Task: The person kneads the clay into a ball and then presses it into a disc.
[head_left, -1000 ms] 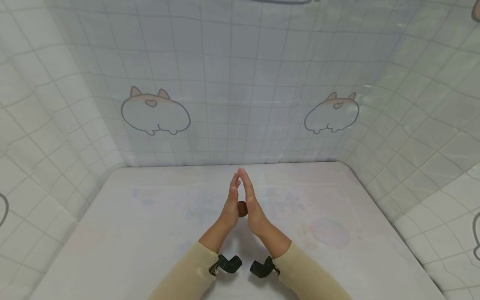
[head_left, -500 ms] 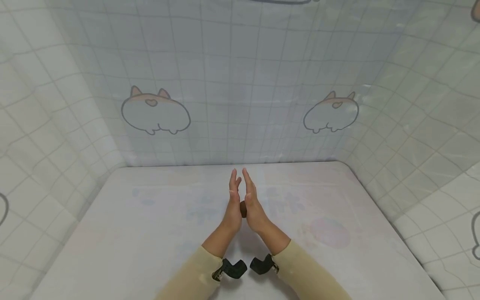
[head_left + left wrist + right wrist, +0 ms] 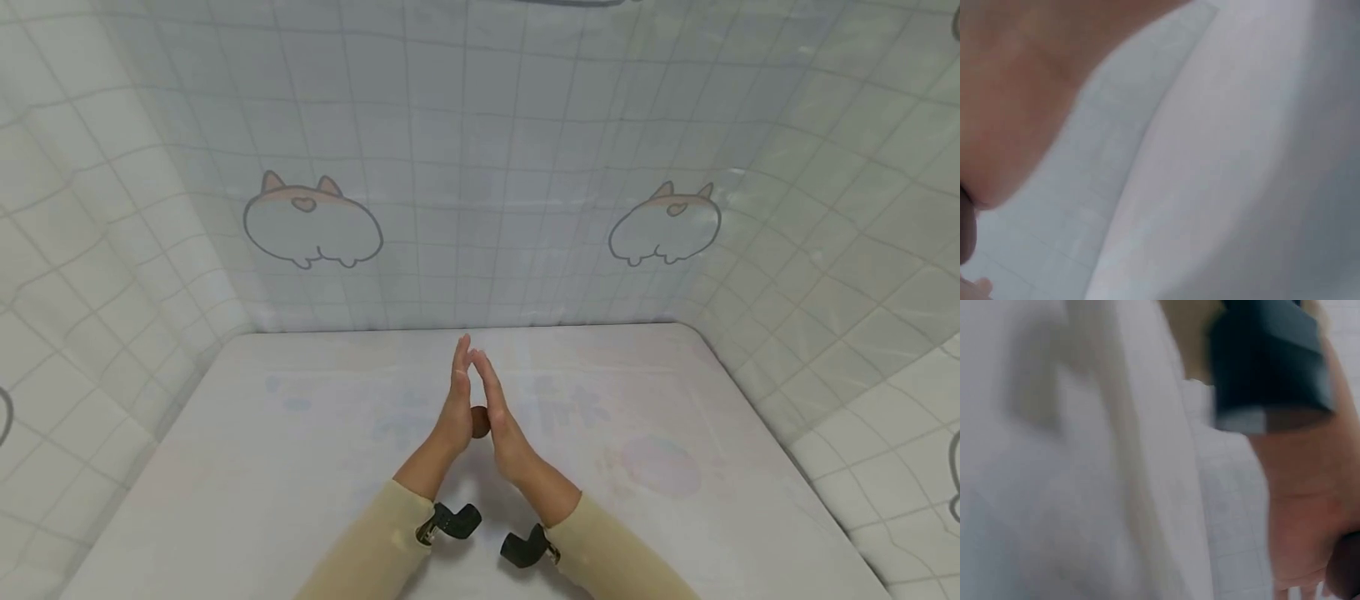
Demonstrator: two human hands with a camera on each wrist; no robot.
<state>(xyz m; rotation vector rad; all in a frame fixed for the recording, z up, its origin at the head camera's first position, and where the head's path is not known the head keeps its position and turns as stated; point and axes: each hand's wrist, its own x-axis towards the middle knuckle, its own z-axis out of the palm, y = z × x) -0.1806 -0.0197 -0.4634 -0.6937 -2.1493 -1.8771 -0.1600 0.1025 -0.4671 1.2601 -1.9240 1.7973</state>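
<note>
A small brown ball [image 3: 480, 422] sits between the two palms near the middle of the head view. My left hand [image 3: 454, 412] lies against its left side, fingers straight and pointing away from me. Against the other side rests my right hand [image 3: 506, 429], also with straight fingers. The fingertips of both hands come close together ahead of the ball, while the wrists stay apart. At the left edge of the left wrist view, part of the ball [image 3: 965, 228] shows beside the hand. In the right wrist view the ball [image 3: 1344, 569] is cut off at the lower right corner.
The hands are above a white table [image 3: 262, 467] with faint pastel prints. Grid-patterned white sheeting [image 3: 480, 167] with dog drawings surrounds its back and sides. A black wrist camera [image 3: 457, 522] sits on the left sleeve, and another black camera [image 3: 525, 547] on the right.
The palms have slid against each other around the ball: the left hand shifts left, the right hand left and slightly back. The fingertips, apart half a second ago, lean together now.
</note>
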